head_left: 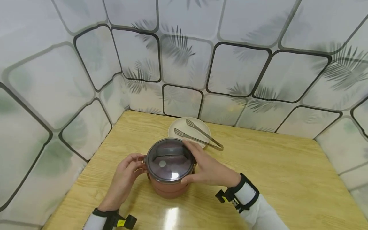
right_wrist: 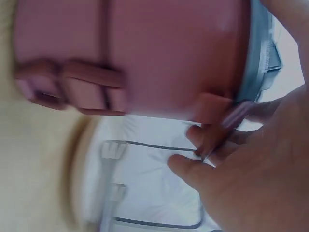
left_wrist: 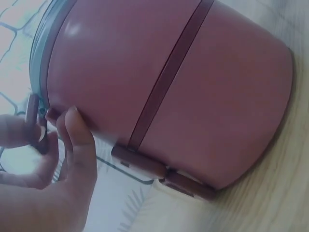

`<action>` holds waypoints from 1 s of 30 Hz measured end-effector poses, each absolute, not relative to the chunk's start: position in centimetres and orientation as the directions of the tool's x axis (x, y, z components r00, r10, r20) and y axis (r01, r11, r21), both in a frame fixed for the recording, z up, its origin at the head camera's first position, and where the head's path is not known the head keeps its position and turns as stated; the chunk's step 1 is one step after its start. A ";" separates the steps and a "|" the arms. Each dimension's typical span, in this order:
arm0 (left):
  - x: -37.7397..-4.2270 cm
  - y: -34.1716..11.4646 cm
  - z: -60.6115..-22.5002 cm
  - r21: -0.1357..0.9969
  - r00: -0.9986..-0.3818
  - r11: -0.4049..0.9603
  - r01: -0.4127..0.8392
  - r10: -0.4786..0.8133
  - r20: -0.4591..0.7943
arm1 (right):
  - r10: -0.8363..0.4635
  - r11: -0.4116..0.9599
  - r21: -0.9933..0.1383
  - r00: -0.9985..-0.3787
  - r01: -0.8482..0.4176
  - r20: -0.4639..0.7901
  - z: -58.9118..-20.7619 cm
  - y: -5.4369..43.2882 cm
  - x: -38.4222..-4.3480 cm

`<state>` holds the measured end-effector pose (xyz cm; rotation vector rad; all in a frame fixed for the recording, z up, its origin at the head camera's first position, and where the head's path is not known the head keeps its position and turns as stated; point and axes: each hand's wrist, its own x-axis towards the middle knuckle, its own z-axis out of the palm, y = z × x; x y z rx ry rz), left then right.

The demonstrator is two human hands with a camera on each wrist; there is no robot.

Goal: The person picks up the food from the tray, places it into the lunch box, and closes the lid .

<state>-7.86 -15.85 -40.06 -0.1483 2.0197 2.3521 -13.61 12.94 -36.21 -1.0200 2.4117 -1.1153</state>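
Note:
A round reddish two-tier lunch box (head_left: pixel 169 188) stands on the table, its see-through lid (head_left: pixel 172 169) with a grey handle on top. At its left side my left hand (head_left: pixel 130 172) pinches the upper side clip (left_wrist: pixel 33 116), which tilts out from the lid's rim. On the opposite side my right hand (head_left: pixel 210 166) spans the rim, thumb at the front and fingers towards the back. The right wrist view shows its fingers round the other upper clip (right_wrist: pixel 224 130), also swung outward. Lower clips (left_wrist: pixel 137 162) lie flat against the wall between the tiers.
Behind the lunch box sits a pale plate (head_left: pixel 175 124) with metal tongs (head_left: pixel 201 131) lying across it, their joined end past the rim. The wood-grain table (head_left: pixel 273 172) meets patterned wall covering (head_left: pixel 184 64) at the back and left.

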 end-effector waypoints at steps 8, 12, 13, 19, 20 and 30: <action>-8.5 -16.3 -41.3 0.983 -0.994 -0.142 -0.113 0.012 -0.113 | -0.657 0.438 -0.805 -0.753 -0.401 0.017 -37.6 13.3 -12.6; -8.8 -16.0 -41.6 0.983 -0.990 -0.118 -0.139 0.008 -0.139 | -0.661 0.383 -0.830 -0.748 -0.407 0.062 -38.1 13.1 -12.4; -8.9 -15.9 -41.6 0.983 -0.989 -0.110 -0.147 0.005 -0.147 | -0.662 0.367 -0.838 -0.746 -0.404 0.070 -38.2 13.0 -12.3; -9.3 -15.3 -40.8 0.990 -0.991 0.063 -0.124 -0.067 -0.119 | -0.639 0.311 -0.869 -0.762 -0.385 0.109 -38.7 12.9 -12.2; -9.4 -15.1 -40.4 0.990 -0.992 0.089 -0.105 -0.077 -0.099 | -0.633 0.304 -0.873 -0.765 -0.382 0.114 -38.8 12.9 -12.2; -11.0 -12.6 -39.3 0.990 -0.998 0.126 0.058 0.021 0.056 | -0.543 0.264 -0.933 -0.837 -0.246 0.067 -39.8 12.5 -11.5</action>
